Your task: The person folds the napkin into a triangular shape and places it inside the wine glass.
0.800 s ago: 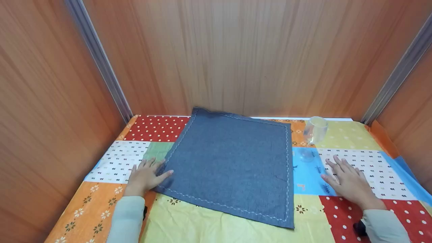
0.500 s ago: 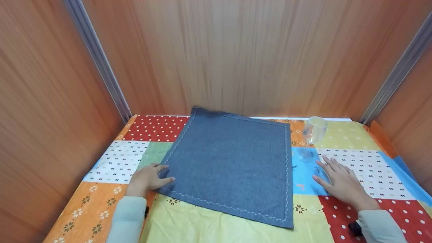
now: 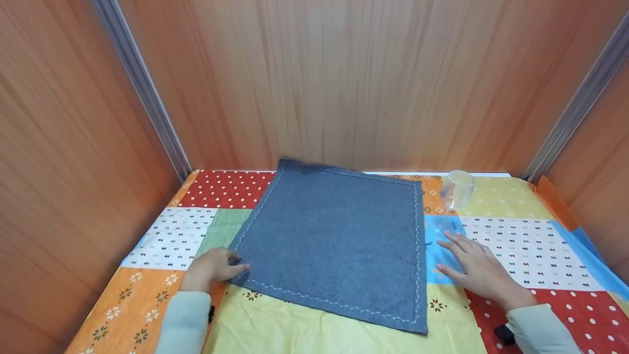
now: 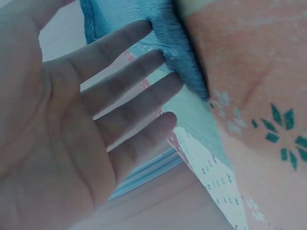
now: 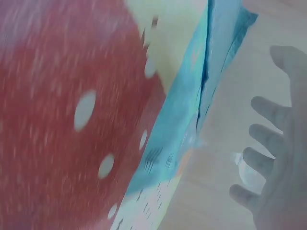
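Note:
A grey-blue square cloth (image 3: 334,236) with pale zigzag stitching along its border lies flat across the middle of the table. My left hand (image 3: 211,268) is at its near left corner, thumb over the cloth and fingers bent down at the edge. In the left wrist view, the long fingers (image 4: 129,76) reach out nearly straight, tips against the cloth's rolled edge (image 4: 184,52). To the right of the cloth, my right hand (image 3: 479,270) spreads its fingers, holding nothing. Beyond its fingertips stands a clear stemmed glass (image 3: 457,191), its foot hard to make out.
Beneath everything is a patchwork tablecloth (image 3: 275,324) of coloured, patterned squares. A wood-grain panel (image 3: 344,83) rises behind the table, with side panels left and right joined by metal posts (image 3: 142,93). The cloth's far left corner is slightly rumpled against the back.
My left hand has drawn slightly nearer, its fingers bending down at the cloth's corner. My right hand has moved left toward the cloth's right edge. The cloth and glass stay in place.

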Demonstrator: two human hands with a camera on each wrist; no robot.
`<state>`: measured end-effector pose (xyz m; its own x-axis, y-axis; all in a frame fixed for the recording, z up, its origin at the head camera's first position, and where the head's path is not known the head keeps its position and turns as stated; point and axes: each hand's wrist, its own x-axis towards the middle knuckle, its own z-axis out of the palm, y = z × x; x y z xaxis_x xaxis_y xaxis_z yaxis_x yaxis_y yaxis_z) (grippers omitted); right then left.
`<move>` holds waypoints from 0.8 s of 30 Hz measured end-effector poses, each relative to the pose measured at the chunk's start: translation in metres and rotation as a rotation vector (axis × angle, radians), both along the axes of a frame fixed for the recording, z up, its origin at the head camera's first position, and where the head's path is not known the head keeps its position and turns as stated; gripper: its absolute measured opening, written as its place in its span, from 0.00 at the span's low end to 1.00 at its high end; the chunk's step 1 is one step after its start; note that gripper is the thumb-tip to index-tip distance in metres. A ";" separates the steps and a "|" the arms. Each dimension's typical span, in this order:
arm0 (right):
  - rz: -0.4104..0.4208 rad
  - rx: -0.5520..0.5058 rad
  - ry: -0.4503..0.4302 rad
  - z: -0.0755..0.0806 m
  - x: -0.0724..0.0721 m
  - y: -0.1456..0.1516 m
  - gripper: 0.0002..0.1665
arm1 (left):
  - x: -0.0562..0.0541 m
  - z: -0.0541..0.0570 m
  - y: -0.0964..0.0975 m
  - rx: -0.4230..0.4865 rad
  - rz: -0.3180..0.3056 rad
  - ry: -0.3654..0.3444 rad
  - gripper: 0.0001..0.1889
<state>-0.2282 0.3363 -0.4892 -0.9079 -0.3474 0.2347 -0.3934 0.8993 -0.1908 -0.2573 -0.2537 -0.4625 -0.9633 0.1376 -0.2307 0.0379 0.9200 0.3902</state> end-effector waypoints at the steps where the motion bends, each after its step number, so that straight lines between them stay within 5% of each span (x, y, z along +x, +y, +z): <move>1: 0.016 -0.003 0.003 0.000 0.000 -0.003 0.37 | 0.000 -0.001 -0.001 0.010 0.007 0.002 0.28; 9: 0.144 -0.044 -0.005 0.000 0.005 -0.022 0.31 | -0.001 -0.001 0.000 0.061 0.022 -0.006 0.24; 24: 0.278 -0.047 -0.316 -0.002 0.021 -0.047 0.24 | -0.003 -0.001 0.007 0.039 0.049 0.001 0.19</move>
<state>-0.2071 0.2889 -0.4915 -0.8111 -0.5846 -0.0189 -0.5353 0.7548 -0.3792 -0.2607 -0.2464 -0.4638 -0.9693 0.0993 -0.2247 -0.0059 0.9050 0.4253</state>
